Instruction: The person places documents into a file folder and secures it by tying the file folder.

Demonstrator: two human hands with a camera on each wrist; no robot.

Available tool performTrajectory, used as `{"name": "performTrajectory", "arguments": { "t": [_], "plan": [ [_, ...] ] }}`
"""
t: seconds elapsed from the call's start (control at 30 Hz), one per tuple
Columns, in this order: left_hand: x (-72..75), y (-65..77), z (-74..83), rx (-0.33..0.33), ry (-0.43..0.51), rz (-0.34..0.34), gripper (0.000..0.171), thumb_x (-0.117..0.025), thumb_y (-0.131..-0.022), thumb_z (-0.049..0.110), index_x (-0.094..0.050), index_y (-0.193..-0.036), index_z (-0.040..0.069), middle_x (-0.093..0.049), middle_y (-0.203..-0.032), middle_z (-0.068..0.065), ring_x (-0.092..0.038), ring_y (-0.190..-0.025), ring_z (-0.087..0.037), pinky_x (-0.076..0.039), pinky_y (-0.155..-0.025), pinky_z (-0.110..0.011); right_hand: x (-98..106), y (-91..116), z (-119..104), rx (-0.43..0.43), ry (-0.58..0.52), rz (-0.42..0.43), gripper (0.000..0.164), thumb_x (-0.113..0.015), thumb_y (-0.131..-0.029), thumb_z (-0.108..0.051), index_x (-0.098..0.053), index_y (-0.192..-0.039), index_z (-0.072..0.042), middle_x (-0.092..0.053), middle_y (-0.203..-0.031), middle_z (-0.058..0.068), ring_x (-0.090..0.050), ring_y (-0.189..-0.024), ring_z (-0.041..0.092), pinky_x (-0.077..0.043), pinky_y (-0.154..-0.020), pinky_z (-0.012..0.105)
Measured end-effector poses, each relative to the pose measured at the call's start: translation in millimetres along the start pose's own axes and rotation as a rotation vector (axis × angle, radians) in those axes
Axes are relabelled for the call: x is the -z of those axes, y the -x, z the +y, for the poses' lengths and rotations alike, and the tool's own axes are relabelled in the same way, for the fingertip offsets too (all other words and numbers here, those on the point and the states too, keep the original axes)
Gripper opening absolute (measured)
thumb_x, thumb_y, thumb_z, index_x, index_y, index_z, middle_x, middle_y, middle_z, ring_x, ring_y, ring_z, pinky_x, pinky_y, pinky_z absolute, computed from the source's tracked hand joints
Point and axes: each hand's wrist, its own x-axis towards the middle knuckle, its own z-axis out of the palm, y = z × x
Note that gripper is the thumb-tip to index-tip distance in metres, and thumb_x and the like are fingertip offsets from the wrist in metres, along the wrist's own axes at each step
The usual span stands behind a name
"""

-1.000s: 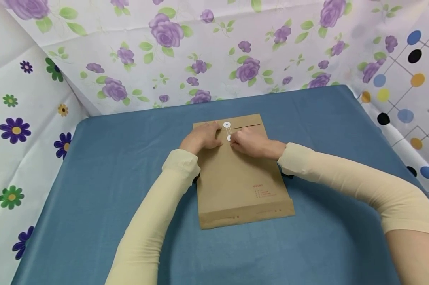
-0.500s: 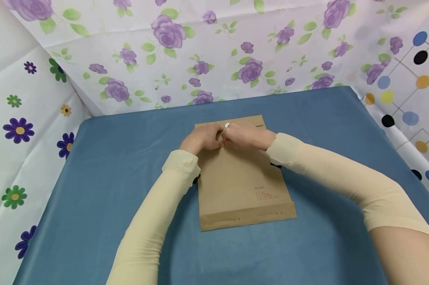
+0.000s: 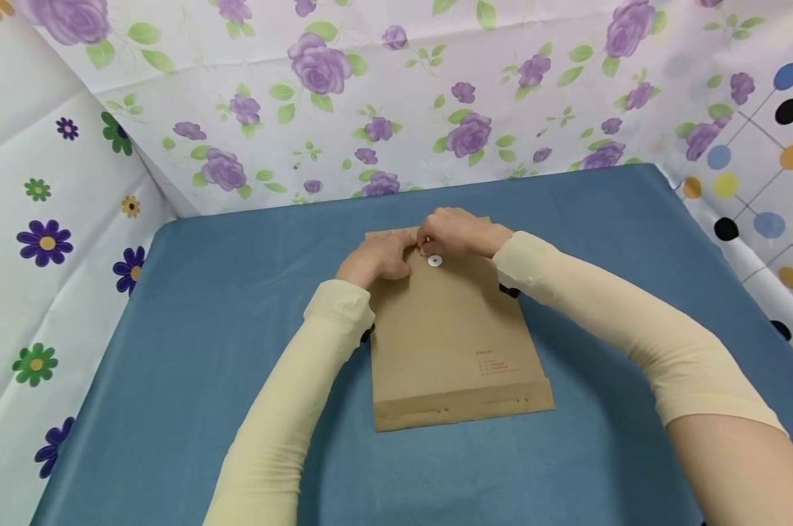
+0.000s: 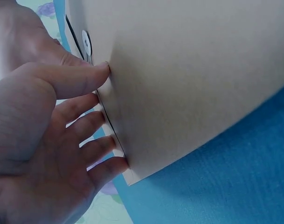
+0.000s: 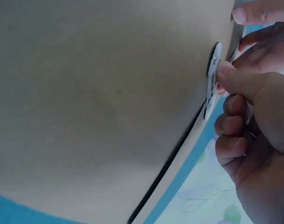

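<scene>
A brown paper document envelope lies flat, its flap end away from me. My left hand rests on the flap end at the left, its fingers spread along the flap edge and the thumb on the paper. Beside it, my right hand pinches the thin white closure string between thumb and forefinger, the other fingers curled. A white round button shows just below the right hand. Both white buttons appear in the right wrist view; much of the string is hidden by fingers.
Blue cloth covers the table under the envelope. A flowered white curtain hangs along the back edge, with patterned sheets at the left and right sides. Red print marks the envelope's lower right.
My right hand has passed over the buttons, toward the left hand and then to the far side of the lower button, which shows again. The left hand stays on the envelope.
</scene>
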Motion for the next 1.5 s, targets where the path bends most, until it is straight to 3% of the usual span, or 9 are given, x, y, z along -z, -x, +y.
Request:
{"name": "performTrajectory", "arguments": {
  "t": [0.2,0.43,0.63,0.77,0.93,1.13,1.27,1.5],
  "plan": [
    [-1.8,-1.0,2.2,0.005,-0.013,-0.004,0.067,-0.059,-0.103,0.026,-0.031,-0.163,0.023,-0.016,-0.172,-0.003,-0.016,-0.156,-0.032,-0.026,-0.121,-0.049,-3.8,8.0,5.1,0.004,-0.039,0.039,0.011,-0.066,-0.101,-0.011,-0.077,-0.102,-0.007,-0.074,-0.095,0.005,-0.063,-0.073,0.017,-0.051,-0.072,0.037],
    [-2.2,0.1,5.6,0.008,-0.037,-0.009,0.066,-0.059,-0.103,0.027,-0.033,-0.163,0.02,-0.016,-0.172,-0.004,-0.015,-0.157,-0.031,-0.024,-0.122,-0.049,-7.5,17.8,14.3,-0.045,-0.043,0.092,0.018,-0.061,-0.099,-0.006,-0.071,-0.084,-0.009,-0.064,-0.077,0.004,-0.051,-0.062,0.018,-0.042,-0.064,0.034],
    [-2.4,-0.4,7.2,-0.003,-0.042,-0.016,0.066,-0.058,-0.103,0.027,-0.032,-0.163,0.02,-0.017,-0.172,-0.004,-0.015,-0.157,-0.03,-0.023,-0.122,-0.048,-6.7,27.2,19.5,-0.026,-0.036,0.07,0.017,-0.059,-0.099,-0.005,-0.071,-0.087,-0.009,-0.064,-0.079,0.003,-0.053,-0.065,0.018,-0.044,-0.066,0.034],
    [-2.4,-0.3,7.6,0.006,-0.036,-0.014,0.066,-0.058,-0.103,0.027,-0.031,-0.163,0.02,-0.016,-0.172,-0.004,-0.015,-0.157,-0.03,-0.023,-0.122,-0.048,-5.3,32.7,20.5,0.012,-0.028,0.056,0.017,-0.059,-0.1,-0.005,-0.069,-0.087,-0.01,-0.06,-0.075,0.001,-0.049,-0.062,0.016,-0.041,-0.064,0.034],
    [-2.3,0.1,7.2,0.01,-0.03,-0.011,0.066,-0.059,-0.102,0.027,-0.033,-0.163,0.019,-0.016,-0.172,-0.004,-0.016,-0.156,-0.031,-0.023,-0.123,-0.048,-4.6,38.6,18.6,0.001,0.008,0.028,0.02,-0.059,-0.102,-0.008,-0.063,-0.084,-0.014,-0.054,-0.071,0.0,-0.046,-0.061,0.015,-0.038,-0.063,0.033],
    [-1.6,-0.1,5.0,0.021,-0.015,-0.009,0.066,-0.059,-0.103,0.026,-0.032,-0.163,0.018,-0.014,-0.172,-0.006,-0.016,-0.156,-0.033,-0.022,-0.123,-0.05,-6.0,42.6,10.5,0.047,0.029,0.032,0.016,-0.062,-0.1,-0.005,-0.066,-0.086,-0.012,-0.061,-0.076,0.001,-0.05,-0.065,0.016,-0.042,-0.066,0.035],
    [-0.3,0.9,3.8,0.022,-0.012,-0.003,0.066,-0.059,-0.102,0.025,-0.033,-0.162,0.017,-0.014,-0.172,-0.007,-0.016,-0.156,-0.033,-0.021,-0.123,-0.05,-8.9,42.9,5.0,0.09,-0.013,0.033,0.015,-0.061,-0.099,-0.001,-0.068,-0.088,-0.007,-0.063,-0.078,0.003,-0.051,-0.065,0.016,-0.044,-0.068,0.035],
    [1.4,1.3,4.9,0.004,-0.01,-0.011,0.066,-0.06,-0.102,0.025,-0.033,-0.162,0.016,-0.015,-0.172,-0.007,-0.013,-0.157,-0.032,-0.019,-0.123,-0.049,-12.3,45.4,-3.9,0.037,-0.038,0.03,0.015,-0.061,-0.101,-0.004,-0.071,-0.09,-0.007,-0.066,-0.082,0.004,-0.055,-0.067,0.016,-0.048,-0.069,0.035]
  ]
}}
